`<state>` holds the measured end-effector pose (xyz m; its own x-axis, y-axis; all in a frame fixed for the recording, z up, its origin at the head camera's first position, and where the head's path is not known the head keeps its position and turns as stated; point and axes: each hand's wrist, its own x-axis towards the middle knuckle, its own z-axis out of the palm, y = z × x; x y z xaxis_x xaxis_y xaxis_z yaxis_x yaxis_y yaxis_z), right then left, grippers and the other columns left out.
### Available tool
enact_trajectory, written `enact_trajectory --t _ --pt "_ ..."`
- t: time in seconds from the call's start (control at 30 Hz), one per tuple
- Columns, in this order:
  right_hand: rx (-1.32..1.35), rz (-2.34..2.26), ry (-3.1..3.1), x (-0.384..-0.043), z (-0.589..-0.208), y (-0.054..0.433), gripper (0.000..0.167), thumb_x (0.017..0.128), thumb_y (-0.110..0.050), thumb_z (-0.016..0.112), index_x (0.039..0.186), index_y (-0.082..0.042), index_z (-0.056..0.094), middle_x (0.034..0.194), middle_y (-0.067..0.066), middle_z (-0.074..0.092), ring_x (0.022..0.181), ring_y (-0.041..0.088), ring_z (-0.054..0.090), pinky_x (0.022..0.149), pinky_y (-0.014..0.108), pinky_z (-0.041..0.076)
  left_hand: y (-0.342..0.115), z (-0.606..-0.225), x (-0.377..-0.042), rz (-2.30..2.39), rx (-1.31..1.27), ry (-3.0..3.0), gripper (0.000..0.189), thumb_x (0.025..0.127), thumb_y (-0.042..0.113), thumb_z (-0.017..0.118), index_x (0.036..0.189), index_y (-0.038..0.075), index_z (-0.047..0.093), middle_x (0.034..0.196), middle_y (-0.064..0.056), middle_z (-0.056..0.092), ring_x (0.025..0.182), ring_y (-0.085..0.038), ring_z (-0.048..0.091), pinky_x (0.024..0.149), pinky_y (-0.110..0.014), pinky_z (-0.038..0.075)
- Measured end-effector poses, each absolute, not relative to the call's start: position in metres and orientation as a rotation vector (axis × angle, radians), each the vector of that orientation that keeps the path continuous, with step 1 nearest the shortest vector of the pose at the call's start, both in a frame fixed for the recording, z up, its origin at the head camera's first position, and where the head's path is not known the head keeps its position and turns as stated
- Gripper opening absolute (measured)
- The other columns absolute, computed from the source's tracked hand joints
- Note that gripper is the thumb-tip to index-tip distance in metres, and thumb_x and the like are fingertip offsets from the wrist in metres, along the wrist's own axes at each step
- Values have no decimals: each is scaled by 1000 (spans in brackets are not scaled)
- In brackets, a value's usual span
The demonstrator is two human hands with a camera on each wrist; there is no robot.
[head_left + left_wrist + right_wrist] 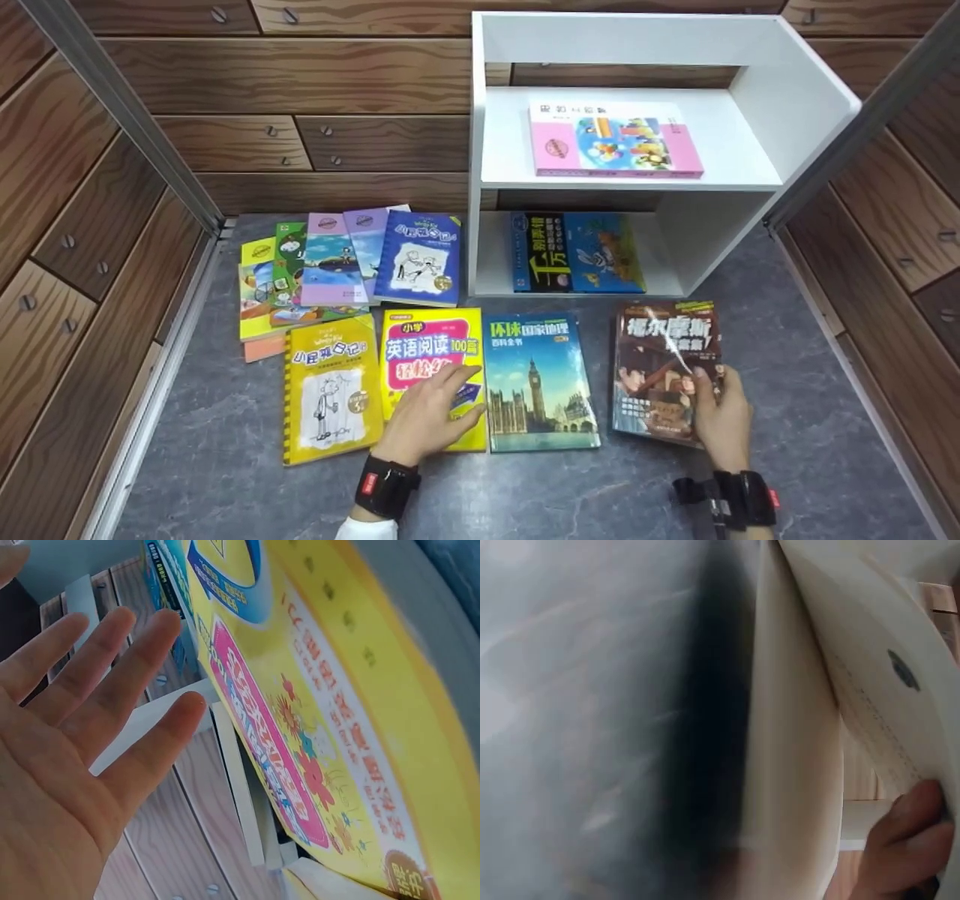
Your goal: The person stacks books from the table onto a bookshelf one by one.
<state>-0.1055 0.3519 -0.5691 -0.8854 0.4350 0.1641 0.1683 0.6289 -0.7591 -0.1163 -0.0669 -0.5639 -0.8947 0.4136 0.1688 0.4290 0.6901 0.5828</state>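
The words “小屁孩日记” and “Wimpy Kid” can be read on both the yellow book and the blue book, “小学” and “英语阅读100篇” on the yellow-and-pink book, “环球国家地理” and “百科全书” on the clock-tower book, “福尔摩斯” on the brown book, and “千万别弄错” on the black-and-blue book.

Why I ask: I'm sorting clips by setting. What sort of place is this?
Probably a staged booth: wood-print panels and metal rails border a gray marbled surface on three sides, with a white two-tier bookshelf standing on it.
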Motion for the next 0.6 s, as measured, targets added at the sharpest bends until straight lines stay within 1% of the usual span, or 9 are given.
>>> enact_trajectory --t 0.03,0.13,0.2,0.27,0.33,0.4,0.5,0.57,0.6 --pt "-469 1168 -2497 -108 -564 349 39 108 -27 56 133 4 56 95 26 68 61 4 54 55 23 44 -67 -563 -116 -1013 -714 -2850 57 94 35 75 145 15 58 139 -5 64 118 -22 66 97 -42 57" --pt "-386 1275 -2422 -116 -550 336 34 106 -21 60 130 4 59 103 20 68 74 0 53 66 18 43 -65 -560 -117 -1080 -710 -2792 62 94 34 76 149 16 55 144 -4 61 124 -22 64 99 -42 57" --pt "-284 1389 -2373 -122 -543 324 29 106 -15 61 125 6 60 95 12 68 75 1 55 67 17 45 -63 -557 -118 -1124 -713 -2753 64 95 36 75 152 17 52 146 -5 60 125 -22 63 98 -41 57" --pt "-172 1528 -2329 -126 -538 312 24 105 -10 60 122 7 59 85 3 67 69 4 59 62 18 49 -61 -555 -120 -1172 -708 -2727 65 96 39 73 153 18 51 148 -5 59 125 -22 63 97 -41 58" --pt "-81 1659 -2298 -129 -536 300 20 105 -6 59 119 8 57 79 -3 67 64 6 63 56 20 53 -59 -553 -122 -1238 -704 -2705 64 98 42 71 154 18 50 146 -4 60 121 -21 65 95 -41 59" --pt "4 1777 -2278 -130 -535 289 18 105 -3 57 119 10 56 80 -2 69 64 9 66 55 24 57 -58 -552 -125 -1320 -692 -2688 63 99 43 68 154 18 50 146 -3 60 117 -19 67 93 -42 60" --pt "97 1857 -2299 -131 -537 273 18 105 -1 57 120 9 57 84 4 72 66 13 70 56 30 60 -55 -549 -130 -1415 -663 -2683 63 102 44 65 156 17 47 149 -3 57 113 -18 67 89 -43 60" --pt "160 1854 -2336 -131 -538 264 19 104 -1 58 122 7 59 86 9 74 68 14 70 58 31 61 -54 -545 -135 -1430 -633 -2694 64 103 45 62 157 15 44 153 -6 53 115 -21 66 90 -45 60" --pt "192 1854 -2352 -130 -539 261 20 104 -1 58 123 6 60 88 11 74 68 14 71 58 32 61 -54 -543 -137 -1421 -611 -2706 66 103 47 61 158 15 43 156 -8 51 119 -23 65 94 -46 59"
